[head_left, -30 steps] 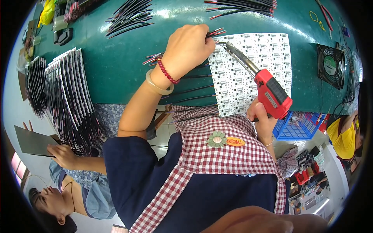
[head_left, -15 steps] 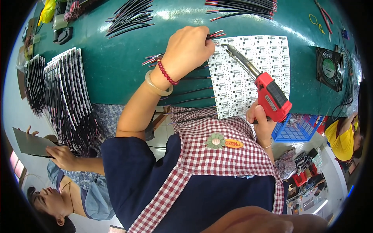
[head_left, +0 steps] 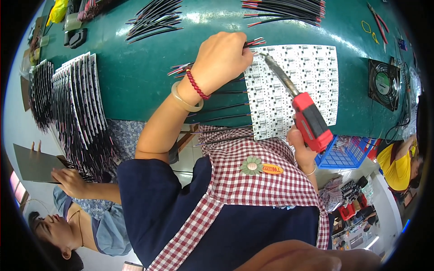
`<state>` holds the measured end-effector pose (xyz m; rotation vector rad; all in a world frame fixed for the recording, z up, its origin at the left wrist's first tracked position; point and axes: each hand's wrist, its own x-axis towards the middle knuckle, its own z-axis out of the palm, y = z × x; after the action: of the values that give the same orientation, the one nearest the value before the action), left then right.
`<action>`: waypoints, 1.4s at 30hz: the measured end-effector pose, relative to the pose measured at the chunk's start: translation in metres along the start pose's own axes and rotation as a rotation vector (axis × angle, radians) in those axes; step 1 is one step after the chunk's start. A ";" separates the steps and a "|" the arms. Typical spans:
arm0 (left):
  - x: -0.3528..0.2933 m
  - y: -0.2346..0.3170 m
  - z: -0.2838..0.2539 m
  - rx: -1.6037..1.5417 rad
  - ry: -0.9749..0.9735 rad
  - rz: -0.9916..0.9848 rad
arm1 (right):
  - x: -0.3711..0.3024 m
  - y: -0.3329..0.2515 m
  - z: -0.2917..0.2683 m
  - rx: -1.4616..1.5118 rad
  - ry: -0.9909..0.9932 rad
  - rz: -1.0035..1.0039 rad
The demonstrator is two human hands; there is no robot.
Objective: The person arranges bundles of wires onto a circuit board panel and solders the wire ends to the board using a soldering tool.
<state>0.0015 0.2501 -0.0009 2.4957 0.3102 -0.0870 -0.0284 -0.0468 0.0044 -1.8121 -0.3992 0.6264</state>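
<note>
My left hand (head_left: 224, 56) is closed around a bundle of thin black wires (head_left: 254, 43) with bare, coloured ends, at the upper left corner of a white printed circuit board sheet (head_left: 312, 67). Several wires stick out sideways from the sheet's left edge. A red and black soldering gun (head_left: 311, 119) is gripped in my right hand (head_left: 301, 147), at the sheet's lower right. Its metal tip points up and left, close to my left fingertips at the sheet's corner. Whether the tip touches a wire or the board I cannot tell.
Wire bundles (head_left: 156, 20) lie at the back of the green table (head_left: 135, 86). Stacked boards with hanging wires (head_left: 81, 99) overhang the left edge. At right stand a fan (head_left: 383, 84) and pliers (head_left: 379, 22); a blue basket (head_left: 343, 153) sits below. A co-worker (head_left: 86, 217) holds a dark sheet at left.
My right hand has drawn the soldering gun's body slightly left and down, while its tip stays near the sheet's upper left corner. My left hand keeps its hold on the wires.
</note>
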 end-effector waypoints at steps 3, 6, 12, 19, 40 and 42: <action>0.001 0.000 -0.001 0.006 -0.008 0.011 | -0.004 -0.001 0.000 0.107 0.047 0.019; 0.001 -0.004 -0.001 0.001 -0.005 0.041 | -0.006 0.000 0.001 0.174 0.054 0.059; 0.001 -0.009 -0.003 -0.027 -0.036 0.079 | -0.009 0.005 0.007 0.119 0.065 0.067; 0.000 -0.003 -0.003 -0.006 -0.021 0.059 | -0.005 0.003 0.010 0.096 0.081 0.080; 0.000 -0.001 0.001 0.114 0.031 0.092 | -0.008 0.007 0.011 0.159 0.043 0.113; -0.001 -0.001 0.001 0.116 0.031 0.090 | -0.008 0.005 0.014 0.138 0.115 0.063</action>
<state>0.0007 0.2500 -0.0020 2.6239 0.2108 -0.0309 -0.0430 -0.0418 -0.0016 -1.7242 -0.2167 0.5755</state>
